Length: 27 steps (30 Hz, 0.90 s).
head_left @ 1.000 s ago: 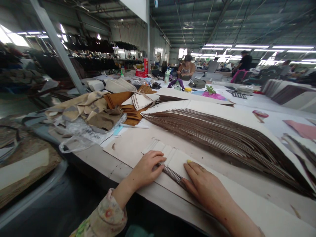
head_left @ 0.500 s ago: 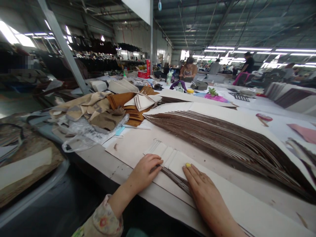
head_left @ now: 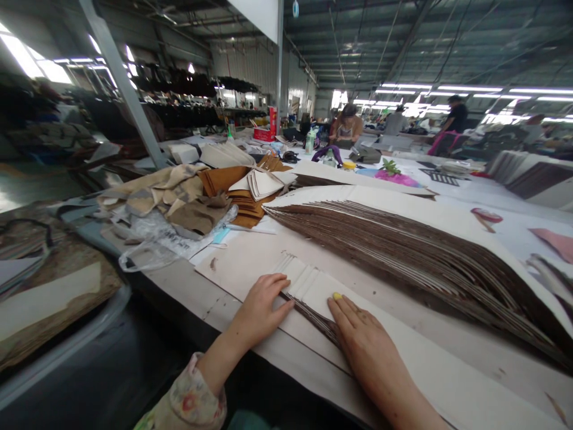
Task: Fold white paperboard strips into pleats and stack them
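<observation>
If my palms slip or press unevenly, the thin layers could slide out of line and spoil the stepped edge. My left hand [head_left: 262, 313] and right hand [head_left: 362, 346] lie flat and open, gripping nothing, on a stepped stack of white-faced, brown-edged sheets [head_left: 308, 295]. It sits near me on the tabletop [head_left: 179, 283], just before a larger fanned pile [head_left: 403, 257].

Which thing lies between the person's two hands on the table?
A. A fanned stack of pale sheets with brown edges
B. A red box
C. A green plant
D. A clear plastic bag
A. The fanned stack of pale sheets lies between the left hand and the right hand, and both hands touch it.
</observation>
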Motion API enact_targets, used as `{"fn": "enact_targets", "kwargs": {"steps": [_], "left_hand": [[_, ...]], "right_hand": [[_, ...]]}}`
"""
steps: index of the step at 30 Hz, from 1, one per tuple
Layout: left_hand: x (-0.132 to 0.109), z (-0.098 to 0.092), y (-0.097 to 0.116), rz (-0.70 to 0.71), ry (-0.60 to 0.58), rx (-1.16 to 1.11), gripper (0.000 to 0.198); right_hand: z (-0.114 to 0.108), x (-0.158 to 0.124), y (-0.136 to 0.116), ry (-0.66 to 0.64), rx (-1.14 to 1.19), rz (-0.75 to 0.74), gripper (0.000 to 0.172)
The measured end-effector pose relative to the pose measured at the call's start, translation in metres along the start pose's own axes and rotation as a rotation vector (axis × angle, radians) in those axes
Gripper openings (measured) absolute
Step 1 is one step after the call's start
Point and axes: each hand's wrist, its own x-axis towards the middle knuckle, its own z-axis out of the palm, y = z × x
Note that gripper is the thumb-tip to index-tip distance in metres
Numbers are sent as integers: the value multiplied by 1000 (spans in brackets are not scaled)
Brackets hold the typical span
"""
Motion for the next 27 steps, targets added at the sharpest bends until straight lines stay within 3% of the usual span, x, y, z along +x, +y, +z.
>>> {"fn": "enact_targets", "kwargs": {"steps": [18, 24, 27], "left_hand": [[15, -7, 4, -89, -68, -86, 14], [21, -9, 0, 108, -95, 37, 17], [26, -8, 4, 139, -92, 91, 21]], "right_hand": [[-4, 1, -1, 34, 95, 61, 31], [-9, 2, 0, 15, 122, 79, 32], [-12, 2, 1, -10, 144, 88, 35]]}}
